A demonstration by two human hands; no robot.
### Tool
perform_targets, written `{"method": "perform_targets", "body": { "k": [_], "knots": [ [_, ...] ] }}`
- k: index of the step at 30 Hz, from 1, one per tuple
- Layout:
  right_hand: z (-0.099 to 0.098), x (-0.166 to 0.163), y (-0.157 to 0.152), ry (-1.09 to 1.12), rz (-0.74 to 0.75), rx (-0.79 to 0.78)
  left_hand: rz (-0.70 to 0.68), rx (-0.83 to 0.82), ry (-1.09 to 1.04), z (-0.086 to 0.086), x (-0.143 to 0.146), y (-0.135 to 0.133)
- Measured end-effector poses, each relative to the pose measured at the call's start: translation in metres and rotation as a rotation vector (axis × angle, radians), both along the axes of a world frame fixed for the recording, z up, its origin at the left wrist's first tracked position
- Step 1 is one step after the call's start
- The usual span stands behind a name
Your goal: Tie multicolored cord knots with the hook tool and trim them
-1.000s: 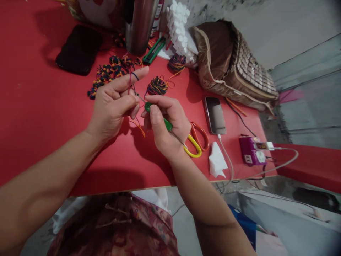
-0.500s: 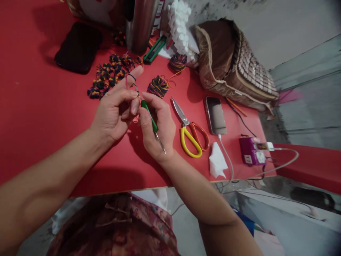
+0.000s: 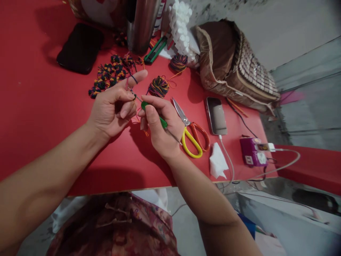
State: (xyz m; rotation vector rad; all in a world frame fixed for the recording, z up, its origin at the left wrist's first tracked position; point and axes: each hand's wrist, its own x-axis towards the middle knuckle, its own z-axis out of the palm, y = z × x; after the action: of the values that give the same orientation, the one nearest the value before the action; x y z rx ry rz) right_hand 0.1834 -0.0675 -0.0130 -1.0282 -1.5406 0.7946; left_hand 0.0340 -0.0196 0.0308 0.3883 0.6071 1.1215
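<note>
My right hand (image 3: 160, 124) is closed round a green-handled crochet hook (image 3: 153, 114), its metal tip pointing up-left toward my left hand. My left hand (image 3: 114, 105) pinches multicoloured thread (image 3: 131, 80); the strand loops over its outstretched index finger. Both hands hover just above the red table (image 3: 39, 113). A ball of the same mixed yarn (image 3: 158, 86) lies just beyond my right hand. A row of small crocheted pieces (image 3: 110, 73) lies beyond my left hand.
Scissors with yellow and red handles (image 3: 190, 133) lie right of my right hand. Further right are a phone on a cable (image 3: 216, 115), a white tissue (image 3: 217, 161) and a purple charger (image 3: 252, 156). A black phone (image 3: 80, 48), a steel flask (image 3: 141, 25) and a brown bag (image 3: 234, 67) stand at the back.
The hook swung from steep to flatter in my right hand, which shifted slightly right, partly covering the scissors' blades. My left index finger straightened again with the thread over it.
</note>
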Motion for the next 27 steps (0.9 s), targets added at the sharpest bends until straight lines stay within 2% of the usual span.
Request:
{"method": "perform_targets", "body": {
  "k": [3, 7, 11, 15, 23, 27],
  "knots": [
    [0.006, 0.000, 0.004, 0.153, 0.053, 0.042, -0.055, -0.053, -0.065, 0.000, -0.005, 0.003],
    [0.008, 0.003, 0.005, 0.197, 0.072, 0.008, -0.125, -0.142, -0.110, 0.002, -0.013, 0.006],
    [0.007, 0.003, 0.002, 0.212, 0.091, -0.003, -0.122, -0.153, -0.175, 0.005, -0.015, 0.007],
    [0.004, 0.000, -0.002, 0.174, 0.058, -0.012, -0.097, -0.194, -0.103, 0.011, -0.013, 0.006],
    [0.001, 0.001, 0.001, 0.141, -0.006, -0.040, -0.066, 0.051, -0.027, -0.002, -0.010, 0.006],
    [0.002, 0.003, 0.004, 0.123, -0.045, -0.065, -0.099, 0.043, -0.060, -0.006, -0.010, 0.006]
  ]
}}
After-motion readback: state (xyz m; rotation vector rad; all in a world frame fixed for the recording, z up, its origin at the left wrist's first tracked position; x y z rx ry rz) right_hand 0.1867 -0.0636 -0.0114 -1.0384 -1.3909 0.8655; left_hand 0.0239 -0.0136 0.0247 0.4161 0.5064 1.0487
